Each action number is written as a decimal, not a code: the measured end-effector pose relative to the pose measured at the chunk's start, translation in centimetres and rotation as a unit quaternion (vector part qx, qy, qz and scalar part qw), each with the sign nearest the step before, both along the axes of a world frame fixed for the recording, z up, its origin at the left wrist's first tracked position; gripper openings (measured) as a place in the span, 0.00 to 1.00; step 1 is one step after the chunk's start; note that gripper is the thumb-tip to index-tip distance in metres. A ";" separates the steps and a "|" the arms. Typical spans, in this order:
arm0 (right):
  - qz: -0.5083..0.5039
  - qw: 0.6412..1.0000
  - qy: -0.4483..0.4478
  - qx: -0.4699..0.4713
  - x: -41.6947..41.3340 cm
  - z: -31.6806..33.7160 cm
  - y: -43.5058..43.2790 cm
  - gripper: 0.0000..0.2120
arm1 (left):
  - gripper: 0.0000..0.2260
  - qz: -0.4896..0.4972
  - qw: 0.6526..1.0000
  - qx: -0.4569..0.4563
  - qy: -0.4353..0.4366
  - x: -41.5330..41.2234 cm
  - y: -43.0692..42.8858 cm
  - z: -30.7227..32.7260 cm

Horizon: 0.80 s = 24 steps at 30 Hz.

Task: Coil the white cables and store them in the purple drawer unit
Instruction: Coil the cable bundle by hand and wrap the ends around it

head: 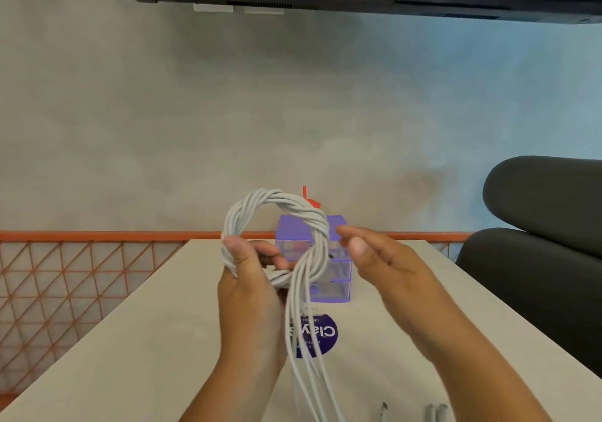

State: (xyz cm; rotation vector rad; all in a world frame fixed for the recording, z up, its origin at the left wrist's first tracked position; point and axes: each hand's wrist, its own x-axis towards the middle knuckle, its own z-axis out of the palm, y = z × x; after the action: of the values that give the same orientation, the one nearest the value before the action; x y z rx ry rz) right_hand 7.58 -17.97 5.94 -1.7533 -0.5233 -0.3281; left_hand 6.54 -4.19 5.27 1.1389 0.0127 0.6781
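the left hand [250, 278] is gripping the lower left of the coil [277, 198], thumb pressing on the front and fingers curling through the ring, and is holding it upright above the table [163, 324]. loose strands [303, 340] are hanging from the coil's lower right and running down toward the near edge. the drawer unit [337, 293] is standing right behind the coil, partly showing through the ring; its clear drawers are showing blurred shapes, the top one something reddish, and what they are cannot be told. a red piece [305, 192] is sticking up behind the unit's top. a round purple sticker [325, 333] is lying in front of the unit, under the strands. the right hand [387, 262] is hovering just beside the coil, fingers relaxed and holding nothing. an orange mesh rail [97, 236] is bordering the table on the left and along the back, bare tabletop is stretching on both sides of the arms, more cable ends [436, 412] are lying at the near right, and a dark chair [537, 226] is crowding the right edge.
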 end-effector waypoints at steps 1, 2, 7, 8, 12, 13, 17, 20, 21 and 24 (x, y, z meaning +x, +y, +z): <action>-0.006 1.000 -0.008 0.007 -0.2 -0.1 0.9 0.23 | 0.31 -0.007 1.000 0.015 0.002 -0.2 -0.4 -0.1; -0.015 1.000 -0.012 0.009 -0.5 -0.2 1.7 0.23 | 0.32 -0.016 1.000 0.026 0.005 -0.4 -0.7 -0.2; -0.017 0.998 -0.032 0.046 -0.7 -0.7 2.8 0.25 | 0.28 -0.081 0.996 0.019 0.027 -0.6 -0.9 -0.1; -0.004 0.998 -0.029 0.054 -0.7 -0.7 2.7 0.23 | 0.27 -0.097 0.995 0.008 0.034 -0.5 -1.0 0.1; 0.107 0.989 0.032 0.096 -0.8 -0.6 1.6 0.15 | 0.27 -0.155 0.983 -0.087 0.036 -0.1 -1.2 0.7; 0.153 0.980 0.055 0.116 -0.9 -0.5 1.2 0.13 | 0.27 -0.179 0.978 -0.103 0.037 -0.2 -1.2 0.7; 0.279 0.951 0.073 0.112 -0.8 -0.4 0.3 0.17 | 0.24 -0.254 0.954 -0.151 0.046 -0.5 -0.9 0.7; 0.293 0.949 0.087 0.082 -0.8 -0.5 0.0 0.18 | 0.24 -0.276 0.948 -0.146 0.064 -0.7 -0.8 0.8; 0.296 0.949 0.089 0.071 -0.9 -0.4 0.0 0.18 | 0.24 -0.276 0.948 -0.144 0.064 -0.9 -0.8 0.9; 0.258 0.961 0.088 0.040 -1.1 -0.4 0.4 0.16 | 0.23 -0.255 0.956 -0.134 0.051 -1.0 -0.4 1.3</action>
State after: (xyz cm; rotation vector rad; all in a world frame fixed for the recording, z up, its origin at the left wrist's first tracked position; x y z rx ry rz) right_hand 6.53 -17.59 5.59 -1.4864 -0.7990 0.1710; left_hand 5.52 -4.54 6.58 0.8611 -0.0976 0.1488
